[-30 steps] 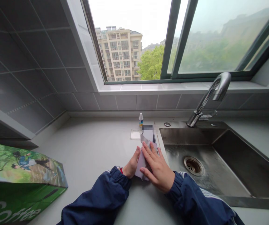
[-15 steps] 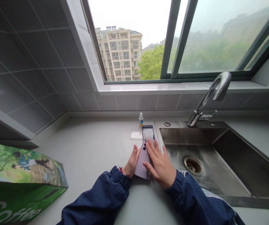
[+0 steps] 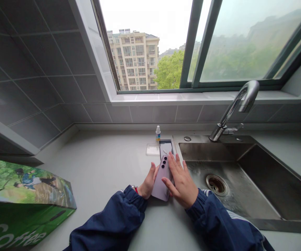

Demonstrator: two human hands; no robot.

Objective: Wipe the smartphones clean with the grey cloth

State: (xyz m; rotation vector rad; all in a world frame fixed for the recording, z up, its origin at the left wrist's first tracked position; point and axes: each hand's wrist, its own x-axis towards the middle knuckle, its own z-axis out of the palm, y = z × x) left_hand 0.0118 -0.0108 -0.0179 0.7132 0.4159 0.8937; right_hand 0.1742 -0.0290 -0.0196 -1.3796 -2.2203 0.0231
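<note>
A pale purple smartphone [image 3: 161, 181], tilted with its back and black camera lenses toward me, lies in my left hand [image 3: 147, 183], whose thumb and palm clasp its left side. My right hand [image 3: 183, 183] rests its stretched, flat fingers along the phone's right edge and back. A small whitish scrap [image 3: 165, 152] shows just beyond the phone's top; its kind cannot be made out. Behind that lies a flat dark-edged panel [image 3: 170, 148], partly covered by the phone and fingers. A clear phone case [image 3: 152, 149] and a small white-capped spray bottle [image 3: 158, 134] stand close by.
To the right is a steel sink [image 3: 265, 195] with a drain [image 3: 217, 184] and a chrome faucet [image 3: 231, 108]. A green box [image 3: 27, 205] marked "Coffee" stands at left on the white countertop [image 3: 103, 160]. A partly open window [image 3: 150, 91] lies ahead.
My right hand has slid right across the phone's back, uncovering all the camera lenses. The phone has turned slightly; my left hand keeps its hold.
</note>
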